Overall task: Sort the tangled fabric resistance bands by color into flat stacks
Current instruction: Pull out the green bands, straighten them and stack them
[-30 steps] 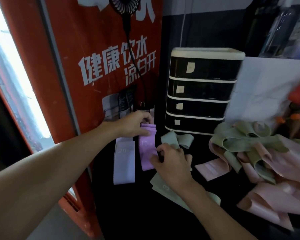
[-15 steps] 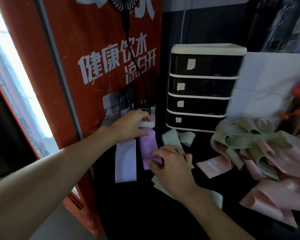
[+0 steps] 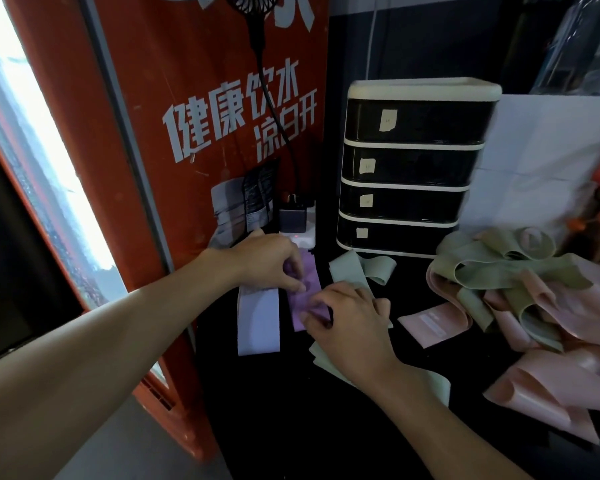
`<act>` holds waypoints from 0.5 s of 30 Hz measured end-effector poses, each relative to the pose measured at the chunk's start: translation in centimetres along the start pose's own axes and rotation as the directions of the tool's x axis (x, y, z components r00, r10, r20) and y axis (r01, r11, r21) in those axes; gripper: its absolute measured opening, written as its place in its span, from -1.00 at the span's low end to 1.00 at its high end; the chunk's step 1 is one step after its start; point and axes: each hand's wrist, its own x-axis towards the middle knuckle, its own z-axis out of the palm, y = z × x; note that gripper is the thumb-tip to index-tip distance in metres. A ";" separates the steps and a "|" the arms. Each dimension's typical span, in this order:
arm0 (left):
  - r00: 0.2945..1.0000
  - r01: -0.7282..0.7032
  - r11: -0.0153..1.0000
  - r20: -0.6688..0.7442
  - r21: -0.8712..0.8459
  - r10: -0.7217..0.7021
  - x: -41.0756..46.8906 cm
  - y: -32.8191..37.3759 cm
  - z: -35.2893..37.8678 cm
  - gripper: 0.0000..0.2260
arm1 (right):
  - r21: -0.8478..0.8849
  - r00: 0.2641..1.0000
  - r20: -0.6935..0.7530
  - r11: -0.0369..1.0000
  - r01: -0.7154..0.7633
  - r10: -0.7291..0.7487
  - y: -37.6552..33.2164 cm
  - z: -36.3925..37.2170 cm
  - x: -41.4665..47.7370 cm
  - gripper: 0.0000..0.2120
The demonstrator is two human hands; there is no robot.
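A purple band (image 3: 307, 299) lies flat on the black table (image 3: 326, 427), beside a pale lavender band (image 3: 258, 320) on its left. My left hand (image 3: 271, 263) pinches the purple band's upper part. My right hand (image 3: 349, 323) pinches its lower end, covering a green band (image 3: 433, 388) that runs under my wrist. Another green band (image 3: 361, 270) lies just behind. A tangled heap of green and pink bands (image 3: 520, 292) fills the right side.
A black drawer unit (image 3: 409, 168) with cream trim stands at the back. A power strip with a charger (image 3: 297, 223) sits behind the purple band. An orange cabinet (image 3: 146, 168) borders the table's left edge. White paper (image 3: 541, 161) leans at the back right.
My left hand slid down from the purple band's far end onto its upper part. My right hand moved slightly onto the band's lower end.
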 end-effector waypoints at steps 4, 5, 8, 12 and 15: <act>1.000 0.004 0.998 0.014 -0.070 -0.003 -0.4 0.4 -0.8 -0.79 | -0.011 1.000 0.005 1.000 -0.018 0.018 -0.6 -1.2 0.1 -0.73; 1.000 0.001 0.997 0.003 -0.080 0.000 -0.6 0.6 -1.3 -0.80 | 0.026 0.999 0.002 0.999 -0.037 0.037 -0.7 -1.9 0.1 -0.73; 0.997 -0.029 0.989 -0.076 -0.146 0.018 -2.0 2.0 -3.0 -0.84 | 0.025 1.000 -0.012 1.000 -0.006 0.006 -0.2 -4.6 -0.6 -0.71; 0.979 -0.084 0.942 -0.202 -0.325 0.018 -5.6 6.4 -2.9 -0.93 | 0.005 0.998 -0.065 1.000 0.015 -0.015 2.1 -7.4 -4.5 -0.79; 0.941 -0.054 0.913 -0.328 -0.404 -0.089 -8.6 9.9 0.1 -0.89 | 0.086 0.996 -0.087 0.996 -0.021 0.029 4.7 -8.2 -8.4 -0.82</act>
